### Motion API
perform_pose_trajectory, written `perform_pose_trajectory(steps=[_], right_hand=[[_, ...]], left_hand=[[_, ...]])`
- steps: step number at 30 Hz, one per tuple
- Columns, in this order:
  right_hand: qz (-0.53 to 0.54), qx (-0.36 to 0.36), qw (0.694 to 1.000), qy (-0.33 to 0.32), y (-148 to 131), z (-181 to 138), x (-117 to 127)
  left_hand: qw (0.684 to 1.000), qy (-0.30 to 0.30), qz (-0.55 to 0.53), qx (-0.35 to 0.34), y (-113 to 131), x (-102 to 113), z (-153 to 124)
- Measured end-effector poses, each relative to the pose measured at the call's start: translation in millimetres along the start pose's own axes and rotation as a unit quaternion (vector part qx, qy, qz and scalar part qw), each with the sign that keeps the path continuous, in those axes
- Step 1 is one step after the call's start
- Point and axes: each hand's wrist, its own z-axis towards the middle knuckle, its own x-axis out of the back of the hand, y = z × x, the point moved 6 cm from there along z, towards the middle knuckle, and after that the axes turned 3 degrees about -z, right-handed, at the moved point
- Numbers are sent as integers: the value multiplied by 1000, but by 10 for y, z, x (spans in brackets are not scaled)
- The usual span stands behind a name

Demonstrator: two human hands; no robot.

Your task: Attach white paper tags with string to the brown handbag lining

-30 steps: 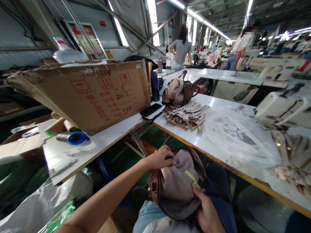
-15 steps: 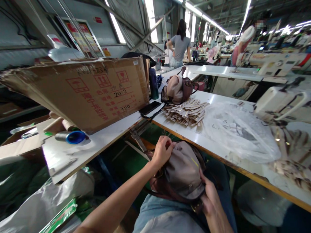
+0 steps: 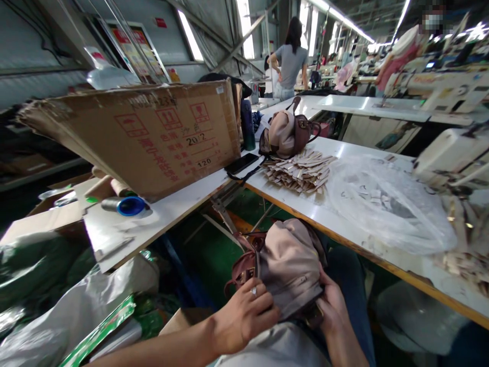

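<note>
A beige bag with brown leather trim [image 3: 290,262] rests on my lap, below the edge of the white table [image 3: 344,224]. My left hand [image 3: 246,318], with a ring on one finger, grips the bag's near left side with fingers curled round the fabric. My right hand [image 3: 334,308] clasps the bag's lower right corner. A second, similar beige and brown bag [image 3: 288,133] stands on the table farther back, beside a heap of tan paper tags [image 3: 301,171].
A big cardboard box [image 3: 153,135] leans on the left table, with a black phone [image 3: 241,163], a dark bottle [image 3: 247,125] and a blue-ended roll [image 3: 128,205] near it. A clear plastic bag [image 3: 385,201] and a sewing machine [image 3: 451,153] lie right. People stand far back.
My left hand has come down from the top of the bag to its near lower side. The bag has turned over, its yellow strip gone from sight. My view shifted slightly.
</note>
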Motion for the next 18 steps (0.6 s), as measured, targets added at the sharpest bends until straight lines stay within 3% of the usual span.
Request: perform_pose_trajectory(steps=[5, 11, 15, 18], right_hand=[[-19, 15, 1000, 15, -4, -27, 32], [-32, 5, 999, -1, 25, 18, 33], [-56, 43, 997, 14, -21, 34, 24], [-85, 79, 993, 34, -44, 50, 30]], left_hand=[[995, -12, -93, 26, 94, 0, 59], [937, -22, -199, 286, -203, 120, 284], [928, -29, -184, 323, -205, 88, 509], [929, -67, -143, 334, -197, 33, 632]])
